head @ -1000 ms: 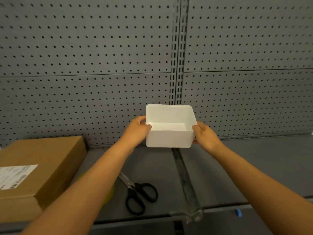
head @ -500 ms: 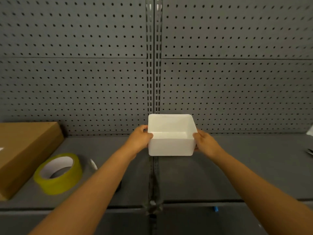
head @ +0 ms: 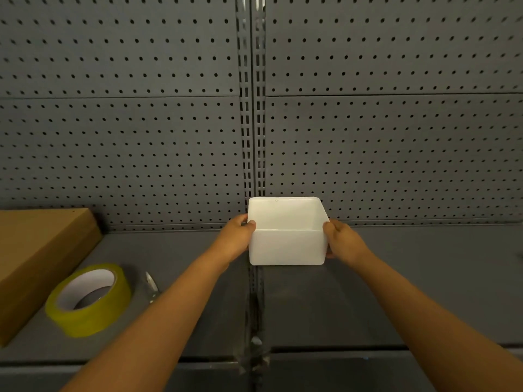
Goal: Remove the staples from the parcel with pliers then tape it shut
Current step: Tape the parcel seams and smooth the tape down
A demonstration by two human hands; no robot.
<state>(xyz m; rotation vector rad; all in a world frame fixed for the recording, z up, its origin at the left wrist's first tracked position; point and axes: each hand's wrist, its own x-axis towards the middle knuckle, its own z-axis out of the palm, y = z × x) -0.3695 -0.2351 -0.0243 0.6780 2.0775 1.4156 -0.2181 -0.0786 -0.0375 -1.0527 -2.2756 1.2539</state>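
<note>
A white open-topped plastic bin point(head: 287, 246) is held at the back of the grey shelf, near the pegboard. My left hand point(head: 236, 240) grips its left side with the thumb over the rim. My right hand point(head: 341, 239) grips its right side the same way. The brown cardboard parcel point(head: 36, 250) lies at the far left, partly cut off by the frame edge. A yellow roll of tape point(head: 89, 299) lies just right of the parcel. Scissor blade tips point(head: 150, 284) show beside my left forearm, which hides the handles. No pliers are visible.
A grey perforated pegboard wall point(head: 141, 137) rises behind the shelf point(head: 410, 278). A vertical slotted upright point(head: 252, 108) and a seam divide the shelf in the middle. The shelf's front edge runs along the bottom of the view.
The view has swung right and up, so the parcel slid left and the tape roll came into sight. The bin has sunk slightly toward the shelf, both hands still gripping it.
</note>
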